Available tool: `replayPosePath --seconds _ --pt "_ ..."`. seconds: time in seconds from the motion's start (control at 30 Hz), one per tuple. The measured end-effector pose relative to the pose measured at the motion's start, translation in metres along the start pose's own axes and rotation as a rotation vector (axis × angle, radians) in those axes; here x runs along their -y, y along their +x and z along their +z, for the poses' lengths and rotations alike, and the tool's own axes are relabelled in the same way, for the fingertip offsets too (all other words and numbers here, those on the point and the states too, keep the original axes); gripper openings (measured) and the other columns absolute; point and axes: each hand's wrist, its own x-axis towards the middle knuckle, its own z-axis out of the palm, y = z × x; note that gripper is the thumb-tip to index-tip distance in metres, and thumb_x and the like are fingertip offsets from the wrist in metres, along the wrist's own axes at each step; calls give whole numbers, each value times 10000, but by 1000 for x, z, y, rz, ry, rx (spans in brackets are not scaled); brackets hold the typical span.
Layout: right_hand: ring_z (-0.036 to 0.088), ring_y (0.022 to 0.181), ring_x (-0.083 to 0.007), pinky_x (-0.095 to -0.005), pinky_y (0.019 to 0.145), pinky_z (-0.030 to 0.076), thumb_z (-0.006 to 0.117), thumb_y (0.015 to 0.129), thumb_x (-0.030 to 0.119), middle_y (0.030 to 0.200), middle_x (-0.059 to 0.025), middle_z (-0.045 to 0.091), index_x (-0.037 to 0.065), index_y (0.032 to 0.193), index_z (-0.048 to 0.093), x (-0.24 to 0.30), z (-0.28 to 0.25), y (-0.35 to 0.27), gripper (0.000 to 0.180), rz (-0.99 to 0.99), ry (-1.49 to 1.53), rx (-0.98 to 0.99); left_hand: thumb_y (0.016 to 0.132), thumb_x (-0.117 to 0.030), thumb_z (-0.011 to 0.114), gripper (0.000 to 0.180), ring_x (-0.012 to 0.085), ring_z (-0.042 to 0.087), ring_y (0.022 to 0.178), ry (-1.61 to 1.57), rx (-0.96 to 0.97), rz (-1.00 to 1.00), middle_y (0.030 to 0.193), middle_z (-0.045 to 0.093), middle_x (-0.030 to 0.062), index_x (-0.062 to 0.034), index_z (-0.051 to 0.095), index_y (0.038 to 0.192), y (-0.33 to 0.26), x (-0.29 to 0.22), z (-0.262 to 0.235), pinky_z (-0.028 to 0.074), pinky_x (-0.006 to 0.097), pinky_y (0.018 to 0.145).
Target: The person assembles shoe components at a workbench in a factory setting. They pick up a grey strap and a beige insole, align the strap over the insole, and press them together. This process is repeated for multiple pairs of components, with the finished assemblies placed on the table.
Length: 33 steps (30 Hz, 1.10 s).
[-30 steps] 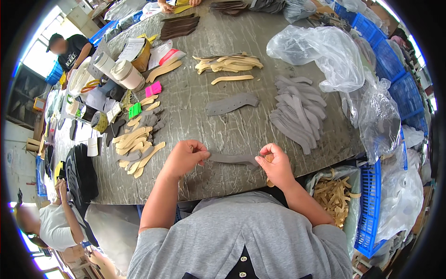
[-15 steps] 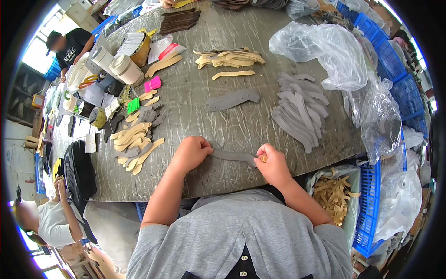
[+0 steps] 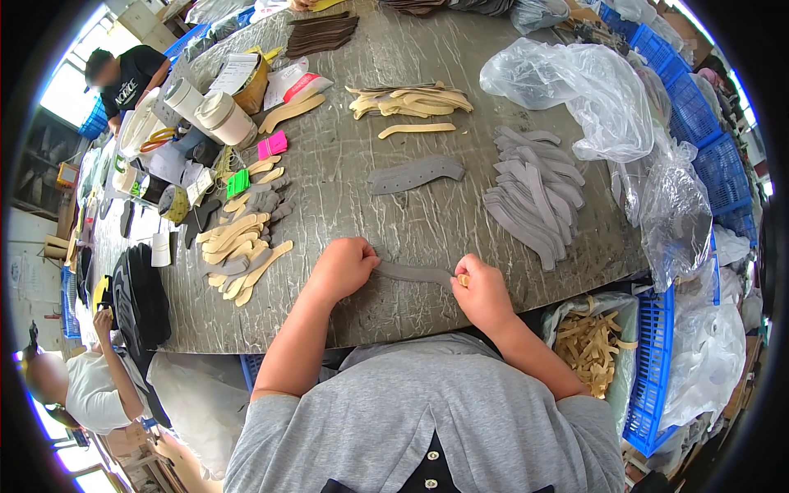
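Note:
A long curved grey strip (image 3: 413,273) lies flat on the marbled grey table (image 3: 345,214), near its front edge. My left hand (image 3: 345,267) is closed on the strip's left end and presses it down. My right hand (image 3: 481,292) is closed on its right end, with a small tan bit at the fingertips. Beyond my hands lie one more grey strip (image 3: 415,175), a single tan strip (image 3: 416,129), a heap of tan strips (image 3: 411,100) and a stack of grey strips (image 3: 530,193) to the right.
Mixed tan and grey pieces (image 3: 246,246) lie left of my hands, with tape rolls (image 3: 218,115) and pink and green tags behind. Clear plastic bags (image 3: 592,90) and blue crates (image 3: 649,361) stand at the right, one holding tan offcuts (image 3: 588,345). Other people work at the left.
Both hands have stayed on the grey strip near the table's front edge, my right hand slightly shifted along it. The view has tilted a little.

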Motion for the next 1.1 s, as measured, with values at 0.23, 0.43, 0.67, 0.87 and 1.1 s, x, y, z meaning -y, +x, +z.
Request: replayPosePath --seconds 0.23,0.43,0.67,0.87,1.1 --pt "589 714 -242 -361 590 508 631 774 33 899 -78 473 217 1085 692 11 -1 -9 367 -336 -325 86 789 -168 695 193 344 660 741 -35 7 -26 782 677 204 12 691 860 -2 -1 -2 513 405 697" --pt "587 692 -199 -338 563 512 584 778 34 892 -59 468 298 1228 655 23 0 0 527 -431 -482 195 783 -168 697 187 339 661 719 -40 8 -24 761 675 197 5 693 854 -1 1 0 513 404 684" --pt "609 620 -196 -332 553 515 560 797 69 990 -122 512 267 1297 605 43 18 17 540 -480 -621 295 772 -172 700 181 357 653 720 21 -23 57 751 666 201 -9 679 849 1 6 5 510 418 674" --pt "631 635 -217 -345 561 524 563 816 88 1004 -128 521 254 1336 557 41 33 24 546 -482 -558 266 792 -158 690 150 355 646 704 177 -170 212 758 669 182 -25 670 858 1 17 13 506 408 664" --pt "632 668 -290 -413 577 505 603 826 121 808 -93 570 174 1068 695 30 -3 14 264 -285 -254 13 832 -62 674 218 257 656 718 -314 -57 118 754 665 152 25 576 1006 -7 -24 6 497 347 651"
